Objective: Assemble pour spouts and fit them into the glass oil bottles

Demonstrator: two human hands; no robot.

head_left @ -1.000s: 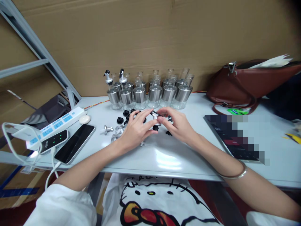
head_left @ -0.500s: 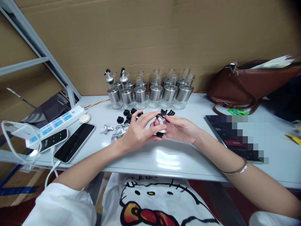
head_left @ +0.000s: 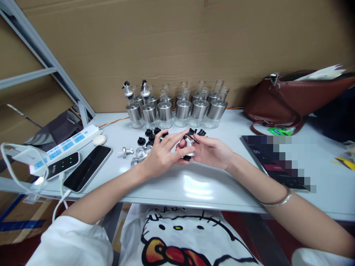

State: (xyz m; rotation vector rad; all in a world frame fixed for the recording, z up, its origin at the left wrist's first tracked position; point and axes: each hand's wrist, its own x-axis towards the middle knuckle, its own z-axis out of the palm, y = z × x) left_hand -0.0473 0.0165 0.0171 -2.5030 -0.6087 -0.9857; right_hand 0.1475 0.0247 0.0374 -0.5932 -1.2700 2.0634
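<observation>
Between my two hands is a silver pour spout (head_left: 189, 146) with a black flip cap on top and a black stopper below. My left hand (head_left: 164, 153) is closed on its body, thumb across the front. The fingers of my right hand (head_left: 212, 150) grip it from the other side, up at the black cap. Just left of my left hand lie loose silver spouts (head_left: 136, 160) and black ribbed stoppers (head_left: 141, 140). Small black caps (head_left: 202, 132) lie beyond my right fingers. Part of the spout is hidden by my fingers.
Glass bottles with steel bands (head_left: 183, 109) stand in two rows at the back; two carry spouts. A phone (head_left: 88, 168), a power strip (head_left: 66, 146) and a round white case (head_left: 99, 140) lie left. A tablet (head_left: 266, 159) and a brown bag (head_left: 273, 99) are right.
Both hands stay on the spout in nearly the same place. The black cap on it now sits at a slightly different angle, and the spout has shifted a little left.
</observation>
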